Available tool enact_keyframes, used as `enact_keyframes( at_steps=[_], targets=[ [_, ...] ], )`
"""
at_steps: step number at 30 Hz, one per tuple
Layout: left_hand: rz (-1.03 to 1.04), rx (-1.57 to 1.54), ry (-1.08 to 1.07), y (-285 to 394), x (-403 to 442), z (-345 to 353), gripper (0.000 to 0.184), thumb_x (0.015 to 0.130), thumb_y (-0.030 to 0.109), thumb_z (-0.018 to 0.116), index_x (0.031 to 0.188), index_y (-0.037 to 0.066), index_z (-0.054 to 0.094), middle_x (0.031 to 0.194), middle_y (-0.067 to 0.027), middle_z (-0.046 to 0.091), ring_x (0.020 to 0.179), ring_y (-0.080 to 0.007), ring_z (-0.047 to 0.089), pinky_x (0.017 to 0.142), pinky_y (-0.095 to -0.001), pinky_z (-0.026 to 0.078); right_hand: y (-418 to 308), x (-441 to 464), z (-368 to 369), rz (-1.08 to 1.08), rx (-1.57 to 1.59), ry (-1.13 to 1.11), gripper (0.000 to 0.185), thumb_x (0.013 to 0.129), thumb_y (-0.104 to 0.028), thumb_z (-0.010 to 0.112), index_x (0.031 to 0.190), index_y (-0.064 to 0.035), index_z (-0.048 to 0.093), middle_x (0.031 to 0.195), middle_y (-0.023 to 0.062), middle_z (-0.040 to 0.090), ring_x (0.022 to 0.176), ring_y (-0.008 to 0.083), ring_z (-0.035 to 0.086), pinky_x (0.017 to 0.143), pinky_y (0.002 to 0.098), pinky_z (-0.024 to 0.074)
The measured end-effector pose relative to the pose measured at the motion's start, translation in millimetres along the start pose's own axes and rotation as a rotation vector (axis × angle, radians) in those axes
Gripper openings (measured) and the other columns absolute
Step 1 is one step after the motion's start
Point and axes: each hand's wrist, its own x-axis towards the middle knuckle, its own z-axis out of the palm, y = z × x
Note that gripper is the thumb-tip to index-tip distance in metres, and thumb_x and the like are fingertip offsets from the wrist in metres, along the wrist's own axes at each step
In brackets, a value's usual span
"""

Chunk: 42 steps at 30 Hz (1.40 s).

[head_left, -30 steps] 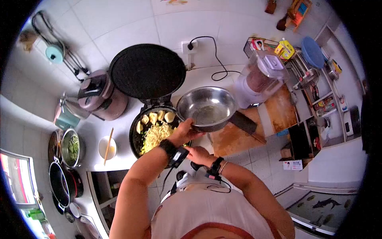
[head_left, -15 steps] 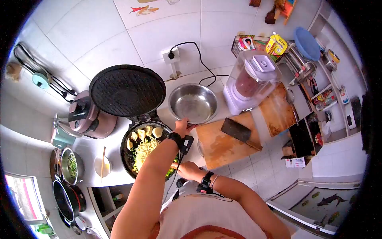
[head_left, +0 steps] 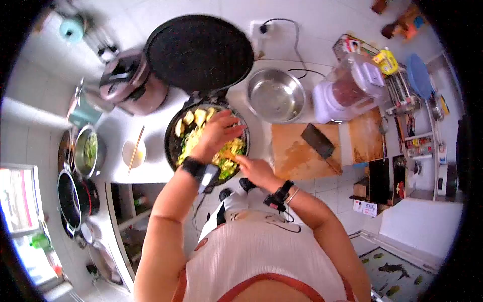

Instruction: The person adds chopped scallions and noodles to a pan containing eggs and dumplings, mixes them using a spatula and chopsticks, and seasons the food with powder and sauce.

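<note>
My left hand (head_left: 220,133) is over the round electric griddle (head_left: 169,146), palm down with its fingers stretched out, covering part of the food. My right hand (head_left: 257,172) is closed around the handle of a wooden spatula (head_left: 230,155), whose far end is among the food at the griddle's right side. In the griddle lie yellowish noodles (head_left: 190,146), chopped greens (head_left: 226,170) and several pale dumpling-like pieces (head_left: 200,117) along the back. The black ridged lid (head_left: 200,53) stands raised behind.
A steel bowl (head_left: 275,95) sits right of the griddle. A cleaver (head_left: 318,141) rests on a cutting board (head_left: 292,158). Behind are a lilac blender (head_left: 347,90) and a pressure cooker (head_left: 136,85). At left are a white bowl with chopsticks (head_left: 135,154) and a pot of greens (head_left: 89,150).
My left hand has left the steel bowl's rim and is now over the griddle with fingers spread. My right hand keeps hold of the wooden spatula. The camera view has shifted.
</note>
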Motion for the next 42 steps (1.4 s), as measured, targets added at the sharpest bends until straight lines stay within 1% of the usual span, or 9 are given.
enact_keyframes(
  at_steps=[5,9,13,17,19,25,28,33,42],
  targets=[
    [0.182,-0.127,0.504,16.2,-140.0,-110.7,0.033,0.089,0.019,0.047,0.118,0.003,0.047,0.097,-0.0125,0.061,0.077,-0.0173,0.06,0.06,-0.0191,0.048,-41.9,36.7,-3.9,-0.028,-0.107,-0.09,0.027,0.083,-0.022,0.048,0.108,-0.0129,0.054,0.065,0.0153,0.059,0.061,0.0352,0.058,0.053,0.0472,0.0443],
    [0.291,-0.217,0.78,-46.1,-220.7,-186.1,0.018,0.09,0.015,0.047,0.104,0.005,0.053,0.081,-0.0062,0.064,0.059,-0.0093,0.057,0.05,-0.0186,0.046,-62.9,46.0,12.9,-0.112,-0.253,-0.154,0.028,0.08,-0.017,0.048,0.106,-0.009,0.056,0.065,0.015,0.06,0.061,0.0332,0.059,0.053,0.0456,0.0453],
    [0.123,-0.448,0.878,-103.5,-257.8,-197.1,0.015,0.09,0.016,0.046,0.099,0.005,0.053,0.076,-0.0046,0.063,0.056,-0.0077,0.054,0.048,-0.0197,0.045,-63.7,29.7,-10.8,-0.091,-0.368,-0.26,0.03,0.079,-0.017,0.048,0.108,-0.0125,0.058,0.066,0.0136,0.061,0.06,0.0314,0.06,0.054,0.0447,0.0458],
    [0.109,-0.507,0.835,-122.5,-264.2,-191.0,0.017,0.09,0.014,0.046,0.102,0.004,0.052,0.08,-0.0057,0.063,0.058,-0.0079,0.054,0.05,-0.0195,0.044,-60.4,14.9,-46.4,-0.114,-0.378,-0.239,0.029,0.08,-0.021,0.05,0.107,-0.0162,0.059,0.072,0.0149,0.062,0.066,0.0333,0.06,0.058,0.0461,0.0461],
    [0.101,-0.514,0.841,-119.7,-264.0,-190.1,0.018,0.09,0.014,0.045,0.104,0.004,0.051,0.081,-0.0059,0.063,0.059,-0.008,0.054,0.052,-0.0193,0.045,-60.6,11.2,-60.9,0.019,-0.442,-0.276,0.031,0.08,-0.021,0.051,0.109,-0.0156,0.058,0.075,0.0165,0.061,0.069,0.0344,0.059,0.061,0.0468,0.0461],
    [0.112,-0.392,0.784,-109.8,-259.0,-189.1,0.017,0.089,0.012,0.045,0.104,0.005,0.051,0.082,-0.0053,0.062,0.062,-0.0086,0.055,0.056,-0.0197,0.046,-30.6,12.7,-24.0,-0.021,-0.338,-0.307,0.034,0.081,-0.019,0.053,0.114,-0.012,0.054,0.077,0.0196,0.061,0.071,0.0372,0.058,0.062,0.0459,0.0455],
    [0.104,-0.402,0.768,-111.0,-256.2,-189.6,0.017,0.089,0.012,0.046,0.103,0.005,0.052,0.083,-0.0051,0.063,0.062,-0.009,0.056,0.056,-0.0203,0.046,-25.4,21.1,-3.6,-0.045,-0.148,-0.116,0.034,0.082,-0.023,0.054,0.115,-0.012,0.053,0.073,0.0188,0.06,0.065,0.0367,0.058,0.057,0.0446,0.0449],
    [0.098,-0.367,0.762,-117.1,-259.0,-188.3,0.016,0.088,0.012,0.046,0.101,0.006,0.053,0.083,-0.0045,0.063,0.064,-0.009,0.057,0.057,-0.0211,0.046,-35.7,43.1,-8.0,-0.054,-0.046,-0.045,0.032,0.083,-0.024,0.054,0.113,-0.0123,0.055,0.077,0.0179,0.061,0.069,0.035,0.059,0.059,0.043,0.0461],
    [0.092,-0.401,0.777,-118.8,-261.0,-185.4,0.016,0.088,0.012,0.047,0.102,0.006,0.053,0.084,-0.0049,0.063,0.063,-0.0094,0.056,0.057,-0.0212,0.047,-73.7,68.0,7.1,-0.116,-0.336,-0.304,0.028,0.082,-0.021,0.051,0.108,-0.0129,0.058,0.078,0.0164,0.062,0.07,0.0339,0.06,0.063,0.0432,0.048]
  ],
)
